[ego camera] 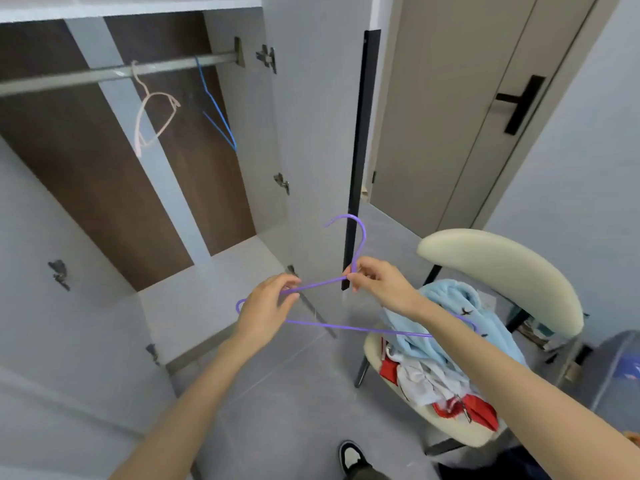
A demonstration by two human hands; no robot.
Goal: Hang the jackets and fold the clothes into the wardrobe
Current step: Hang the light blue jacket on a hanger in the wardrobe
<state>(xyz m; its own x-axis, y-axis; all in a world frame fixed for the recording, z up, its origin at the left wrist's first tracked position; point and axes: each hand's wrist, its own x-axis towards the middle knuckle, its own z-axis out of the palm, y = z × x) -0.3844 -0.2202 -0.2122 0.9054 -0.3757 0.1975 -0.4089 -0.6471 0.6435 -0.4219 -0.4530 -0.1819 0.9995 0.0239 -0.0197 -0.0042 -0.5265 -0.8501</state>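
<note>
while both hands are busy with a bare purple hanger (346,327), none of the clothing has reached the wardrobe (242,133) as far as can be seen, so the task looks to be at its very start. the left hand (268,306) pinches the hanger's sloping shoulder wire between thumb and fingertips, and the right hand (377,282) pinches the neck just under the hook, fingers curled in; the hanger is held out in the air in front of the open wardrobe, hook pointing up, with nothing draped on it. inside, the rail (104,76) carries only two hangers with nothing on them, a pink hanger (138,143) and a blue hanger (233,143), well apart from each other, and the wardrobe floor (225,289) below them shows no folded items. everything to be put away seems to sit heaped on the chair (502,268) at the right: a light blue garment (446,299) on top, with red and white clothes (426,379) bunched under and in front of it. which of these pieces are jackets cannot be told from the heap. judging from this, the step in hand is readying a hanger for a first garment; threading it, hooking it on the rail, and folding and stacking the rest are all left to do.
</note>
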